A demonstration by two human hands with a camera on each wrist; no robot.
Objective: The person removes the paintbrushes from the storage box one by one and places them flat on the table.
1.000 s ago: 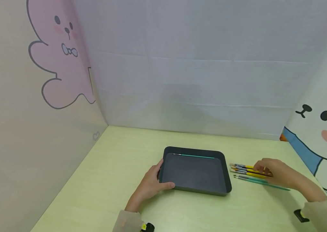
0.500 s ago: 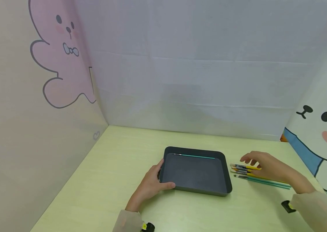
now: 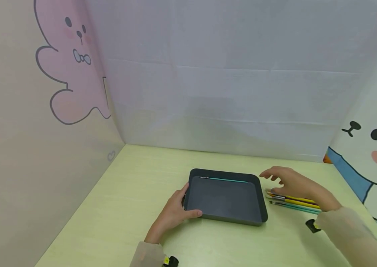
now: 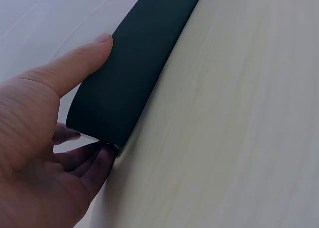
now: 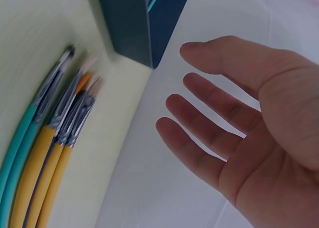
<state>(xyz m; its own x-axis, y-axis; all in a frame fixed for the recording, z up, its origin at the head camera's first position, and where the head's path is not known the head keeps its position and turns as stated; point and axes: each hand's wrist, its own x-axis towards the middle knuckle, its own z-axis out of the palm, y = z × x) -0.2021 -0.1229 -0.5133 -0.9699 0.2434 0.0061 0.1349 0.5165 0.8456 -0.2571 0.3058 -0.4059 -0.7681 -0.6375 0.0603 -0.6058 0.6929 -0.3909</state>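
Observation:
My left hand [image 3: 173, 211] grips the near left corner of a dark grey rectangular tray [image 3: 225, 198]. In the left wrist view its thumb lies on the tray's side wall [image 4: 129, 63] and the other fingers curl at the corner. One thin teal paintbrush [image 3: 223, 180] lies inside the tray along the far wall. My right hand [image 3: 292, 182] hovers off the tray's right side, fingers loosely spread and holding nothing. Below it, several yellow-handled paintbrushes [image 5: 42, 173] and teal-handled paintbrushes [image 5: 20, 138] lie side by side on the table, partly hidden by the hand in the head view.
The pale yellow-green table [image 3: 135, 185] meets a white cloth backdrop [image 3: 222, 111] behind the tray. Side panels with cartoon animals, a pink one [image 3: 78, 74] at left and a white bear [image 3: 369, 155] at right, close in the table.
My right hand has risen off the paintbrushes and moved left and away toward the tray's far right corner, its fingers opening. The left hand and tray stay in place.

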